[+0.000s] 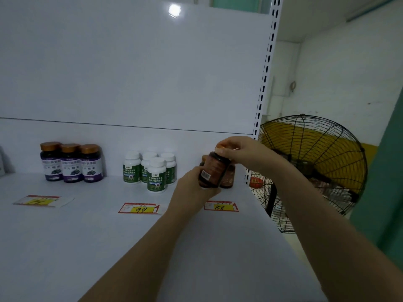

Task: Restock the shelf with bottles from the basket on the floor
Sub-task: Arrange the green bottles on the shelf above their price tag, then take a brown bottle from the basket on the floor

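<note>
A: Where is the bottle?

B: The brown bottle (214, 171) leans slightly, low over the shelf (87, 225), just in front of the other brown bottles (227, 177); the left hand (192, 186) wraps its lower body; the right hand (242, 152) pinches the cap.

A: And the risk?

B: Probably a knock; set down too far back, it could topple those neighbours; if the cap pinch slips, it may tip; the basket is out of view.
</note>
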The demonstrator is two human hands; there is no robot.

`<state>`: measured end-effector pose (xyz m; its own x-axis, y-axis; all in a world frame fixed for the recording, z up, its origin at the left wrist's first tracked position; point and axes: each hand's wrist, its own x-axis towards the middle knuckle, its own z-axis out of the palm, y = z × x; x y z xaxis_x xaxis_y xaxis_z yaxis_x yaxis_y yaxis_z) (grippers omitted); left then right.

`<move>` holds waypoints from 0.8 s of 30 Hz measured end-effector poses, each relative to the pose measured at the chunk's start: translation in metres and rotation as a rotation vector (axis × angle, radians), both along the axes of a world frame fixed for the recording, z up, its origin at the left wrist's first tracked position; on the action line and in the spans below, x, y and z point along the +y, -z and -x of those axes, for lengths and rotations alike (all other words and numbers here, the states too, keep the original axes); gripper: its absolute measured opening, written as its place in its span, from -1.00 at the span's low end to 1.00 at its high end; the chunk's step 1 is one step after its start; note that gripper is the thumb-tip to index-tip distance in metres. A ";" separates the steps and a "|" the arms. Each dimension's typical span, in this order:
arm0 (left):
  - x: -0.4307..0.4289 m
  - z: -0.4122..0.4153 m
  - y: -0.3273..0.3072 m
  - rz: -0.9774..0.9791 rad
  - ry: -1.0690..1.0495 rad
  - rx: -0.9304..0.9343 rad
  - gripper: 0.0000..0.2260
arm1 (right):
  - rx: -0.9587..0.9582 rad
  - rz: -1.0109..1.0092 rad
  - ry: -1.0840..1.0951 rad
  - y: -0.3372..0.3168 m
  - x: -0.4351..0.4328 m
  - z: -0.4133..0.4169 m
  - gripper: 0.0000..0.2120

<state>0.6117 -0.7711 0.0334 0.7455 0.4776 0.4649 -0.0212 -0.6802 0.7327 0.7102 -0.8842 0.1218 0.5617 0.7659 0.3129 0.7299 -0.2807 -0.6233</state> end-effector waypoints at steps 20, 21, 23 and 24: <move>-0.016 0.022 -0.015 -0.641 -0.289 0.658 -0.68 | -0.289 0.318 0.184 -0.013 -0.020 0.028 -0.64; -0.015 0.024 -0.015 -0.635 -0.298 0.657 -0.69 | -0.286 0.316 0.175 -0.015 -0.020 0.030 -0.63; -0.013 0.031 -0.017 -0.634 -0.318 0.649 -0.71 | -0.288 0.308 0.159 -0.018 -0.016 0.035 -0.61; -0.011 0.035 -0.017 -0.633 -0.329 0.647 -0.72 | -0.297 0.303 0.149 -0.020 -0.012 0.039 -0.60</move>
